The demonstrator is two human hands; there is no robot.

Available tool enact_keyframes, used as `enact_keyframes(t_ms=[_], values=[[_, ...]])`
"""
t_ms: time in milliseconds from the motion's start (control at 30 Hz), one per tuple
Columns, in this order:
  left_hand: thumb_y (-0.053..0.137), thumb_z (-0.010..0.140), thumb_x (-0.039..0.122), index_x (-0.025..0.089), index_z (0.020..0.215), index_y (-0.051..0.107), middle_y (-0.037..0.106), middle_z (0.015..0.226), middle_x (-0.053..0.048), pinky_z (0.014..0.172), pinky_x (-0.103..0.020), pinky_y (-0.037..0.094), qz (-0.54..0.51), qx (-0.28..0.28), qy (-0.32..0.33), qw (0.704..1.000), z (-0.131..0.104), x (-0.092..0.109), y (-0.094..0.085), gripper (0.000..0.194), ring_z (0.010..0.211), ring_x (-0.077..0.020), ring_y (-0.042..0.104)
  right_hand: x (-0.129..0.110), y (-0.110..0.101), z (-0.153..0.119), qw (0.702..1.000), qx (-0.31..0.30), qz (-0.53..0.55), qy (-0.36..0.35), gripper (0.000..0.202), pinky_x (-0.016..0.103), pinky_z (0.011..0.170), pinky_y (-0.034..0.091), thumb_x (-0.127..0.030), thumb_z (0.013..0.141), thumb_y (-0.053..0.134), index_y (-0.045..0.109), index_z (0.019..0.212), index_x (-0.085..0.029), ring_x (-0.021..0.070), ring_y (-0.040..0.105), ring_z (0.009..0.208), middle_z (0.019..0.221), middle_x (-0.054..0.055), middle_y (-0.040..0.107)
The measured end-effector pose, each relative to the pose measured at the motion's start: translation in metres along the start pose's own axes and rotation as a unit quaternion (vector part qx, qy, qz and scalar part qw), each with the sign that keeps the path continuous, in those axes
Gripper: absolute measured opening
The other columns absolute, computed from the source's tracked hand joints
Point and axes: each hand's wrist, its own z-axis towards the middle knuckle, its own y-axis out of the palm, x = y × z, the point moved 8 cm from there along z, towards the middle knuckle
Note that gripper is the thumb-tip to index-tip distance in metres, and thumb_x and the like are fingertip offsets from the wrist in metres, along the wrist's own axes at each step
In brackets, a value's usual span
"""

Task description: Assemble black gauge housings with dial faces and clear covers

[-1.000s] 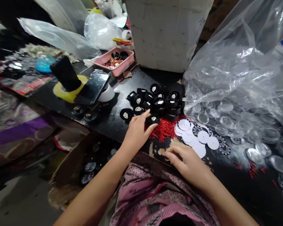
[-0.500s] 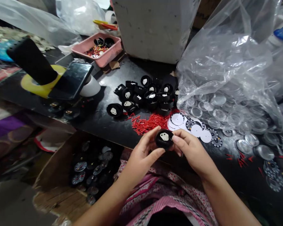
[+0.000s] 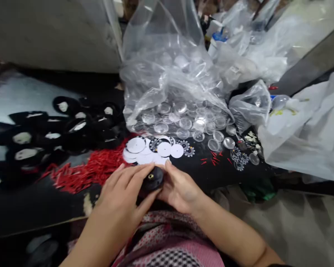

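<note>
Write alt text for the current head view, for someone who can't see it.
Two bare hands, left and right, hold a small round black case above a black worktable. Beyond lie red slivers, white paper discs, more black cases and a clear bag of transparent round covers.

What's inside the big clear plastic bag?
The clear plastic bag holds many round, clear discs, bunched toward its bottom. Folds and glare hide whatever lies deeper, so I can't tell if anything else is in there.
</note>
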Motion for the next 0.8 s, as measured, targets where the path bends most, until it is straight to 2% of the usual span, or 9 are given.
enact_keyframes(t_ms=[67,133,267,400,467,533,633,700,800], values=[[0.058,0.088,0.043,0.022,0.13,0.056,0.066,0.121,-0.013,0.109,-0.057,0.034,0.025,-0.021,0.021,0.999,0.007,0.005,0.009,0.047,0.117,-0.0356,0.056,-0.002,-0.007,-0.005,0.999,0.008,0.031,0.004,0.045,0.03,0.08,0.053,-0.059,0.087,0.06,0.071,0.105,-0.019,0.0154,0.065,0.086,0.096,0.005,0.073],[0.058,0.088,0.047,0.022,0.131,0.055,0.065,0.122,-0.013,0.104,-0.055,0.04,0.016,-0.034,0.002,0.999,0.011,0.005,0.012,0.05,0.116,-0.0351,0.057,-0.006,-0.009,-0.009,0.999,-0.002,0.041,0.0,0.044,0.027,0.078,0.053,-0.057,0.085,0.064,0.071,0.107,-0.019,0.0139,0.066,0.084,0.095,0.004,0.073],[0.06,0.088,0.043,0.021,0.129,0.055,0.065,0.123,-0.011,0.101,-0.047,0.046,-0.017,-0.022,-0.087,0.996,0.016,-0.002,0.006,0.047,0.116,-0.0305,0.059,-0.013,-0.008,-0.015,0.999,-0.024,0.035,-0.01,0.042,0.029,0.086,0.053,-0.051,0.079,0.074,0.072,0.105,-0.02,0.0141,0.068,0.089,0.099,0.003,0.073],[0.068,0.081,0.042,0.023,0.126,0.059,0.064,0.126,-0.009,0.104,-0.046,0.044,-0.06,0.002,-0.161,0.985,0.023,-0.018,-0.001,0.05,0.118,-0.0296,0.058,-0.017,-0.012,-0.016,0.999,-0.02,0.008,-0.023,0.042,0.036,0.097,0.05,-0.048,0.083,0.071,0.068,0.114,-0.02,0.0173,0.068,0.1,0.111,0.006,0.072],[0.072,0.078,0.042,0.024,0.125,0.06,0.064,0.127,-0.008,0.105,-0.045,0.042,-0.135,0.014,-0.224,0.965,0.022,-0.032,0.001,0.051,0.117,-0.028,0.059,-0.017,-0.015,-0.016,0.999,-0.022,-0.013,-0.02,0.043,0.039,0.101,0.047,-0.045,0.085,0.069,0.064,0.12,-0.021,0.0202,0.068,0.106,0.121,0.009,0.069],[0.073,0.078,0.045,0.025,0.123,0.062,0.065,0.123,-0.006,0.1,-0.04,0.046,-0.291,0.052,-0.294,0.909,0.017,-0.045,0.007,0.05,0.109,-0.0242,0.062,-0.017,-0.016,-0.016,0.999,-0.032,-0.035,-0.013,0.043,0.043,0.105,0.045,-0.044,0.086,0.068,0.062,0.123,-0.022,0.0224,0.067,0.11,0.128,0.01,0.066],[0.071,0.079,0.05,0.026,0.119,0.065,0.07,0.109,-0.002,0.087,-0.031,0.052,-0.552,0.075,-0.364,0.746,0.009,-0.048,0.032,0.047,0.087,-0.0164,0.065,-0.019,-0.017,-0.015,0.996,-0.047,-0.069,-0.015,0.044,0.046,0.107,0.043,-0.043,0.086,0.068,0.06,0.125,-0.024,0.0227,0.066,0.111,0.131,0.011,0.064],[0.07,0.08,0.051,0.027,0.122,0.064,0.071,0.1,-0.001,0.081,-0.028,0.053,-0.641,0.058,-0.385,0.661,0.006,-0.044,0.048,0.048,0.08,-0.0139,0.065,-0.022,-0.017,-0.013,0.994,-0.05,-0.092,-0.025,0.043,0.046,0.105,0.044,-0.043,0.087,0.067,0.06,0.125,-0.024,0.0214,0.067,0.107,0.128,0.01,0.065],[0.068,0.083,0.052,0.027,0.127,0.061,0.072,0.095,-0.002,0.078,-0.027,0.054,-0.675,0.036,-0.398,0.62,0.0,-0.042,0.061,0.051,0.08,-0.0142,0.065,-0.027,-0.018,-0.012,0.988,-0.058,-0.13,-0.051,0.036,0.043,0.101,0.047,-0.041,0.088,0.065,0.064,0.119,-0.023,0.0188,0.068,0.1,0.118,0.008,0.069]])
